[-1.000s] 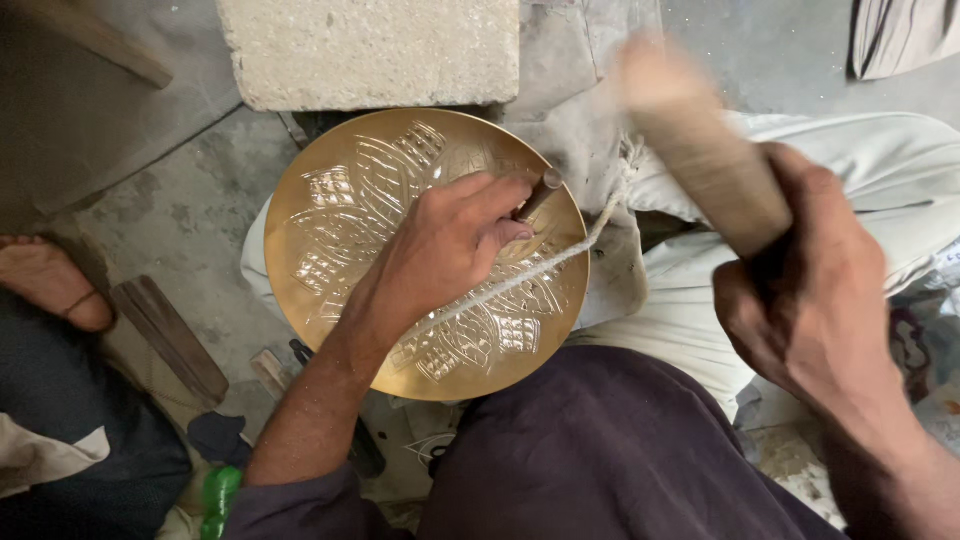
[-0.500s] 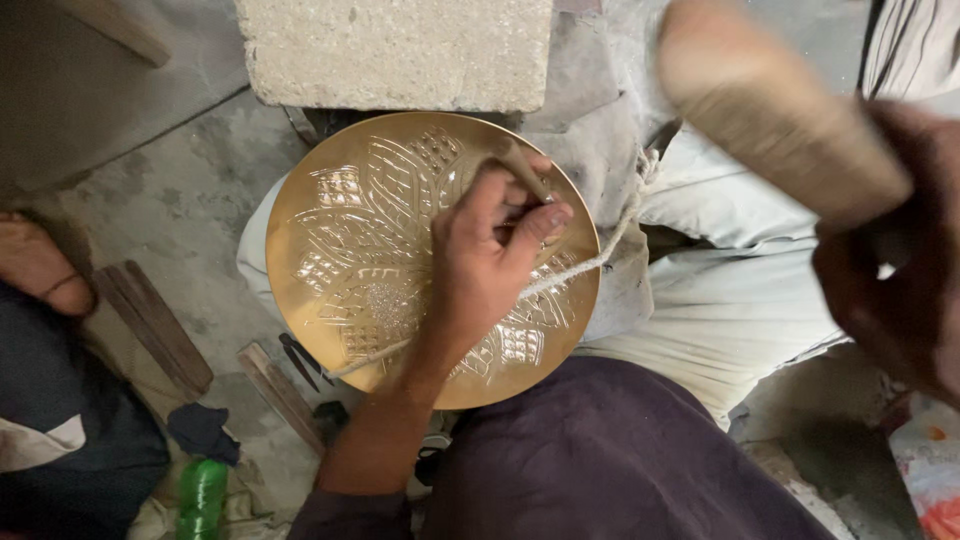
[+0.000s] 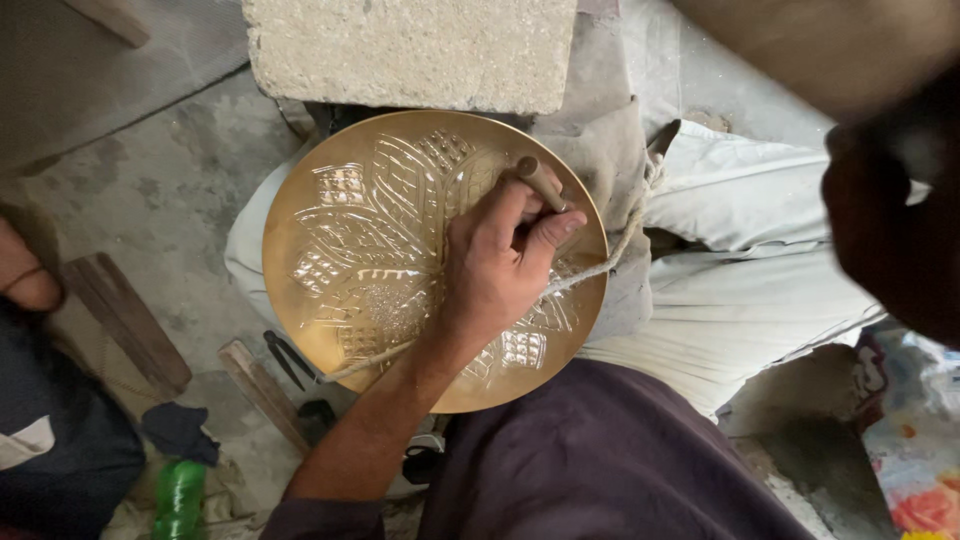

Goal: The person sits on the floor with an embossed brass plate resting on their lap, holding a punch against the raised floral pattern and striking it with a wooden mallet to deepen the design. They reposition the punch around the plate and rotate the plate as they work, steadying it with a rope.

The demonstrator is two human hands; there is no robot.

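A round brass plate (image 3: 340, 230) engraved with a leaf and grid pattern rests on my lap, against a cloth-covered support. My left hand (image 3: 500, 265) lies on the plate's right half and grips a short metal chisel (image 3: 540, 182), tip down on the metal. A thin cord (image 3: 620, 245) crosses the plate under that hand. Close to the camera at the upper right, my right hand (image 3: 890, 220) is blurred and holds a wooden mallet (image 3: 830, 50) high above the plate.
A rough concrete block (image 3: 410, 50) sits just beyond the plate. On the floor to the left lie wooden strips (image 3: 125, 320), dark pliers (image 3: 285, 358) and a green bottle (image 3: 180, 495). Another person's foot (image 3: 25, 285) shows at the left edge.
My right hand has lifted the mallet up and toward the camera, out to the upper right. My left hand has shifted the chisel slightly toward the plate's upper right rim.
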